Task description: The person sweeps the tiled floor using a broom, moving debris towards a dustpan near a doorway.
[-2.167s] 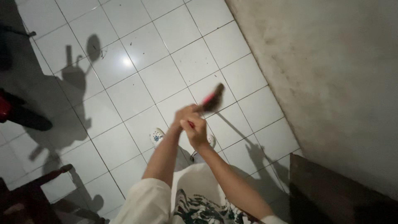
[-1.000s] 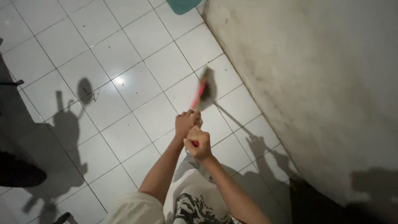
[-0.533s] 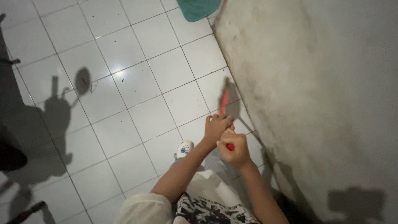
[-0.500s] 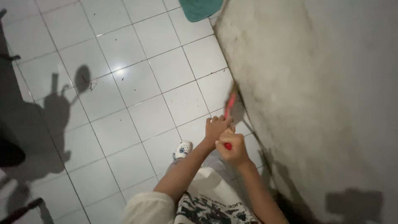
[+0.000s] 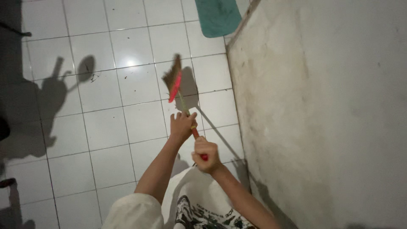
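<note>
broom [image 5: 174, 80] swung left off wall | both hands' fingers wrapped round handle | bristles blurred

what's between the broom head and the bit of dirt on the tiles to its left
Nothing visible. The broom head is apart from the small dark debris on the white tiled floor, with only bare tile and shadow between. Left hand and right hand both grip the handle.

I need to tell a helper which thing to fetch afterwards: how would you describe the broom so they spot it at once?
Start at the grey wall on the right, then look to the white tiled floor beside it. The broom is above those tiles, gripped by the left hand and right hand. Its tan bristles with a red band and red handle stand out.
</note>
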